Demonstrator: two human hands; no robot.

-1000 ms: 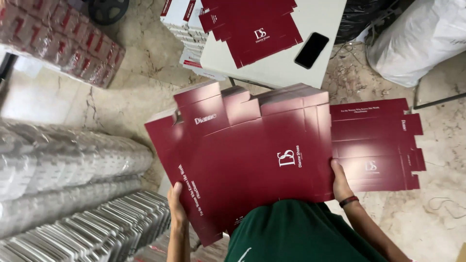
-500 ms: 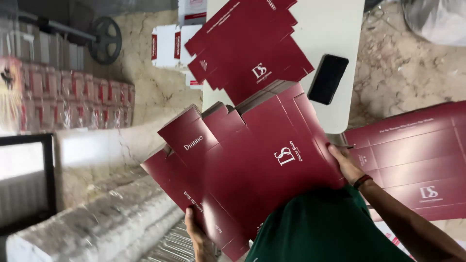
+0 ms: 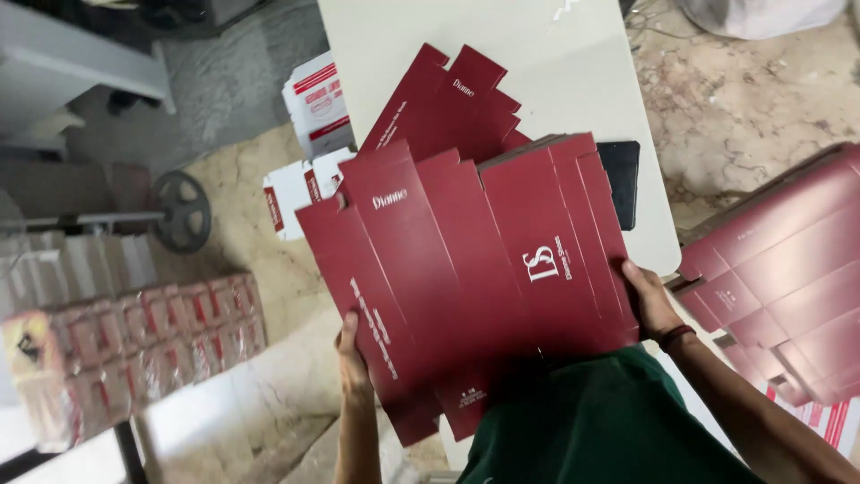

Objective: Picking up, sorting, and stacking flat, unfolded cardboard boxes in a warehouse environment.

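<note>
**Both hands holding a stack of flat maroon cartons over a white table**

Head view: the person is holding a stack of flat cartons (image 3: 475,278), dark maroon with white lettering, near the middle of the picture, just above their green shirt (image 3: 600,421). The left hand (image 3: 354,358) is gripping the stack's near left edge, fingers curled over the top face and pinching the card. The right hand (image 3: 649,300) is clasping the near right edge, thumb lying on top and pressing the card against the fingers beneath, which are hidden. A dark band (image 3: 676,336) is circling the right wrist.

The stack is hanging over the near end of a white table (image 3: 537,54) and tilting a little to the left. Farther along the table, more maroon cartons (image 3: 448,99) are lying partly under the held stack. A black phone (image 3: 621,179) is lying on the table at the right, its left side covered by the stack.

On the floor at the right, another pile of maroon cartons (image 3: 788,269) is spreading out. At the left, red and white boxes (image 3: 313,108) are sitting beside the table, and wrapped packs (image 3: 161,323) are lining up near a dark wheel (image 3: 182,211).
</note>
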